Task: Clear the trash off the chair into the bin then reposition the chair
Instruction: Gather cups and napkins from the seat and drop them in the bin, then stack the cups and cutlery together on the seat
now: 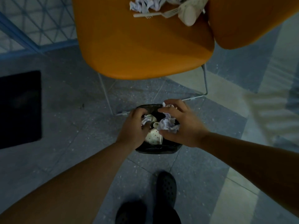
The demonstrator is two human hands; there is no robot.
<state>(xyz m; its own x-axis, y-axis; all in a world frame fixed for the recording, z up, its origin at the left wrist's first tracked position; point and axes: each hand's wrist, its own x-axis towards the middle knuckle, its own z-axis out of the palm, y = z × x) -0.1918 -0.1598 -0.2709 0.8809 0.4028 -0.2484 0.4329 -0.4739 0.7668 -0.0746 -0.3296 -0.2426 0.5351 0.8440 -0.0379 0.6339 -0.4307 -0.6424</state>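
Observation:
An orange chair (142,49) stands ahead of me with crumpled paper (142,4), a white plastic fork (152,14) and a pale cup (189,13) lying at the back of its seat. A small black bin (155,149) sits on the floor in front of the chair, holding a dotted paper cup (152,136). Both hands are over the bin's mouth. My left hand (134,128) grips a scrap of crumpled paper (146,119). My right hand (182,123) holds a wad of crumpled paper (167,124), fingers curled around it.
The chair's thin metal legs (205,84) reach the tiled floor just behind the bin. A dark mat (20,109) lies on the floor at the left. A blue lattice panel (32,23) stands at the far left. My dark shoes (166,189) are below the bin.

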